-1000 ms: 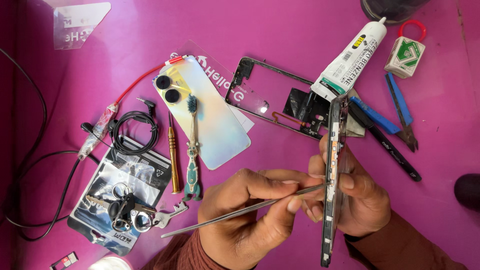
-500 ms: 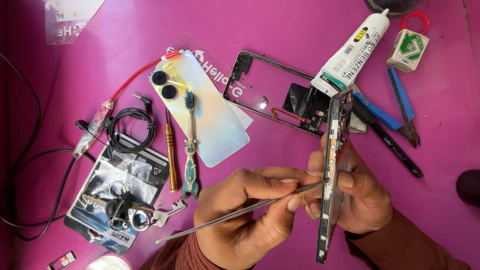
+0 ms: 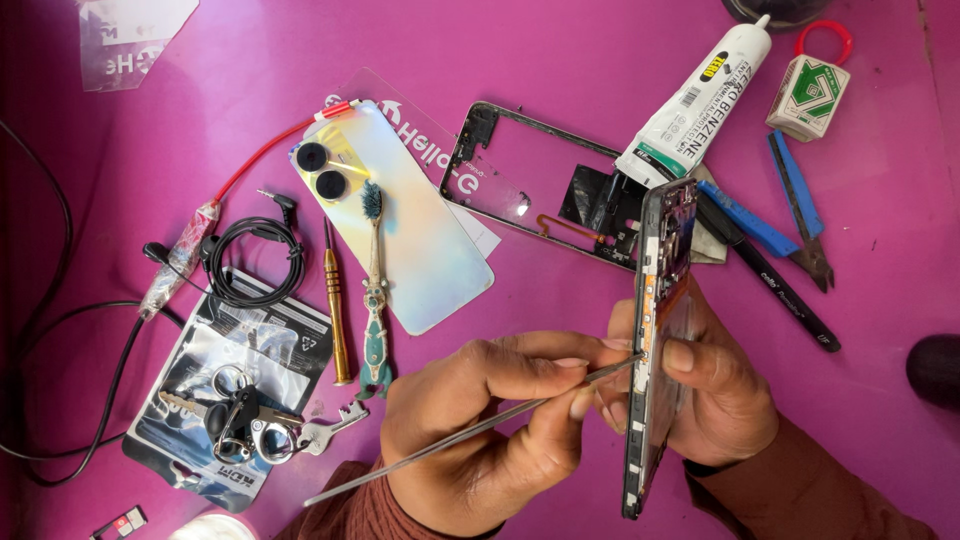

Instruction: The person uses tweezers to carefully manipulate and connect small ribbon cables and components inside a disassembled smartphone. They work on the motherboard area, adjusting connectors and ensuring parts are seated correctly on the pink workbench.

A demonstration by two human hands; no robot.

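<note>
Head view, so going left to right: a silver-and-black anti-static bag (image 3: 235, 350) lies flat on the pink tabletop (image 3: 560, 80) with a bunch of keys (image 3: 240, 415) on top; can't tell if anything's inside it. Next to it a coiled black cable (image 3: 250, 260), a gold screwdriver (image 3: 338, 310), and a teal toothbrush (image 3: 375, 300) resting on the phone's back cover (image 3: 420, 230), which is already off. The empty black frame (image 3: 540, 185) is pulled too, so teardown looks mostly done. Left hand (image 3: 480, 420) is pinched around long metal tweezers (image 3: 450, 440), tip touching the edge of the phone body (image 3: 660, 340), which the right hand (image 3: 710, 400) grips upright on its side. I'd say fine work on that edge is what's left, plus reassembly. Far right: a white glue tube (image 3: 700, 100) with its cap on, and blue cutters (image 3: 800, 210).
</note>
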